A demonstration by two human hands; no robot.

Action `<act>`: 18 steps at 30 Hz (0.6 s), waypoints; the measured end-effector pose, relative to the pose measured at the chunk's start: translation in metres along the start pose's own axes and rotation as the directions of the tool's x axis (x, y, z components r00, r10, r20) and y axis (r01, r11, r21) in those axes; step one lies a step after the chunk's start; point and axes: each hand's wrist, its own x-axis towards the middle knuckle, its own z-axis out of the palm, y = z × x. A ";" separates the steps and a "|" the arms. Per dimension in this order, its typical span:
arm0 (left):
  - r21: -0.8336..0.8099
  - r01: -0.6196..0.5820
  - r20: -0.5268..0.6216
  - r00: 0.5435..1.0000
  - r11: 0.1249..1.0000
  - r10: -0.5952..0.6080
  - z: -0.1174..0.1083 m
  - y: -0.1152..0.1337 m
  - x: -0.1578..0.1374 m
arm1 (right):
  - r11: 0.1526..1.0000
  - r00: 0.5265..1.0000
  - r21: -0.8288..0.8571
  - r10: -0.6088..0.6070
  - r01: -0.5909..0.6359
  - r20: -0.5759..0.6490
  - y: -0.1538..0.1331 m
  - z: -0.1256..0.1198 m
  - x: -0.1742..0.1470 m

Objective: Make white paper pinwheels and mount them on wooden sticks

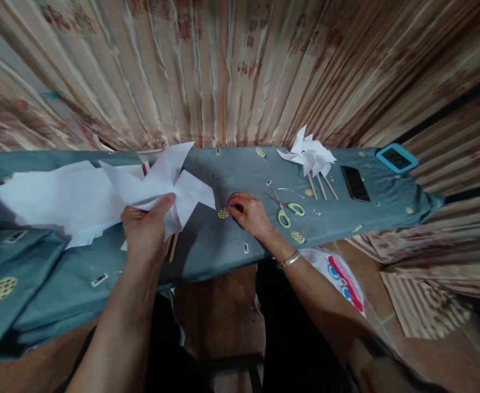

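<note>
My left hand (149,218) is closed on a white paper pinwheel (190,191), its thumb pressing near the middle of the folded blades. Just below that hand, wooden sticks (173,248) lie on the cloth. To the right, my right hand (248,213) hovers at or touches the cloth, thumb and fingertips pinched together; whatever they hold, if anything, is too small to name. Scissors with light green handles (284,218) lie open to the right of this hand, near a thin pale strand (292,190).
A stack of white paper (59,196) covers the left of the green tablecloth (219,256). Several finished pinwheels (311,154) on sticks lie at the back right, beside a dark phone (355,183) and a blue-framed timer (397,158). A pleated curtain (223,76) hangs behind.
</note>
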 end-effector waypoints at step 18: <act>0.077 0.015 0.029 0.999 0.997 -0.018 0.003 -0.015 0.009 | 0.998 0.997 0.014 -0.055 0.054 0.046 0.018 -0.012 -0.004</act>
